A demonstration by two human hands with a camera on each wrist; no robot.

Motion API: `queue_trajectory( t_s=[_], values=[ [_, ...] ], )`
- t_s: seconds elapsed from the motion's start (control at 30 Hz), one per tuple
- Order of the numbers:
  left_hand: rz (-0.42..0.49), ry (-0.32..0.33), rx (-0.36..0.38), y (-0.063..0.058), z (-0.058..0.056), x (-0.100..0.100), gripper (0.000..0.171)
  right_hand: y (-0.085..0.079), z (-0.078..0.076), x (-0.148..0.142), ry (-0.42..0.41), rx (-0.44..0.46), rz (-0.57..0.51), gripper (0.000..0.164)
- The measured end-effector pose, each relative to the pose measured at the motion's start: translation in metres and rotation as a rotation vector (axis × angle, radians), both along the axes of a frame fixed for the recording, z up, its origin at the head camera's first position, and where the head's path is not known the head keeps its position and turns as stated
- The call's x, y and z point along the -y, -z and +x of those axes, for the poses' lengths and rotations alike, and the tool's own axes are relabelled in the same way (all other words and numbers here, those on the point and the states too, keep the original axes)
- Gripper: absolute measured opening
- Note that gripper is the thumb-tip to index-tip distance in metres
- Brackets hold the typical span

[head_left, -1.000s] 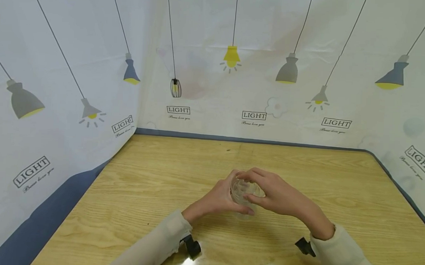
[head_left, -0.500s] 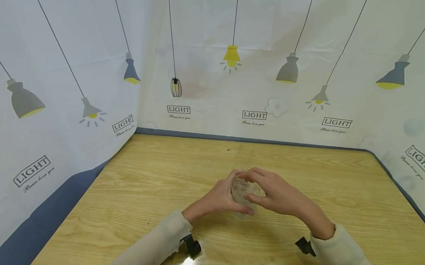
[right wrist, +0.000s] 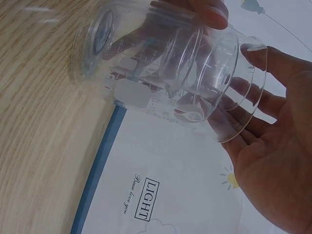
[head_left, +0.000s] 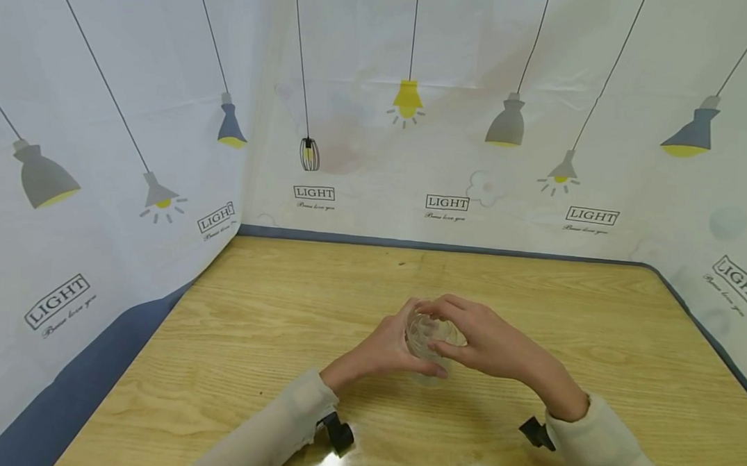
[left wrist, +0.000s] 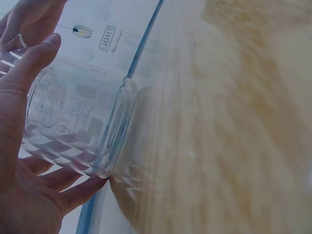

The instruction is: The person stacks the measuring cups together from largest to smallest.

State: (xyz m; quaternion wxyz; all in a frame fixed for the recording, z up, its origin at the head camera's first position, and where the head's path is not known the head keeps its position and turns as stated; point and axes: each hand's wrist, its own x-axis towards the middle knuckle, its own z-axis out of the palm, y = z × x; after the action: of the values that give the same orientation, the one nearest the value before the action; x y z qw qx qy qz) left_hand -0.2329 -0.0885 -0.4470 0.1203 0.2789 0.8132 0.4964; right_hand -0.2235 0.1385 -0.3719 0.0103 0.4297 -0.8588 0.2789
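Note:
A clear glass beaker point(right wrist: 129, 92) with white printed markings stands upright on the wooden table point(head_left: 251, 311). A smaller clear beaker point(right wrist: 226, 90) sits partway down inside it, its rim sticking out above the larger one's mouth. My left hand point(head_left: 384, 345) is wrapped around the larger beaker, thumb on the near side, fingers point(left wrist: 80, 192) on the far side. From above, my right hand point(head_left: 490, 339) holds the smaller beaker near its rim between thumb and fingers. In the head view the hands cover much of both beakers.
A white cloth screen point(head_left: 362, 212) printed with hanging lamps and the word LIGHT stands around the back and sides of the table, with a blue band along its bottom. Black wrist mounts point(head_left: 337, 434) hang below both sleeves.

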Motion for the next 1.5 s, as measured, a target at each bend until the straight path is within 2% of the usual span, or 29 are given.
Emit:
queue_trajectory(
  t_s=[0.83, 1.13, 1.33, 1.5],
  values=[
    [0.014, 0.016, -0.002, -0.0004, 0.0005, 0.0000, 0.093, -0.0017, 0.0013, 0.0005, 0.004, 0.012, 0.000, 0.048],
    [0.003, 0.004, 0.019, -0.0012, 0.0010, 0.0009, 0.096, -0.0006, 0.0011, 0.0019, 0.009, 0.013, -0.012, 0.029],
    [-0.016, -0.014, 0.009, -0.0013, 0.0011, 0.0006, 0.098, 0.0009, 0.0005, 0.0033, 0.003, -0.022, -0.024, 0.015],
    [-0.021, -0.014, 0.002, -0.0010, 0.0009, 0.0007, 0.100, 0.0009, 0.0001, 0.0029, -0.007, -0.043, -0.023, 0.015]
  ],
)
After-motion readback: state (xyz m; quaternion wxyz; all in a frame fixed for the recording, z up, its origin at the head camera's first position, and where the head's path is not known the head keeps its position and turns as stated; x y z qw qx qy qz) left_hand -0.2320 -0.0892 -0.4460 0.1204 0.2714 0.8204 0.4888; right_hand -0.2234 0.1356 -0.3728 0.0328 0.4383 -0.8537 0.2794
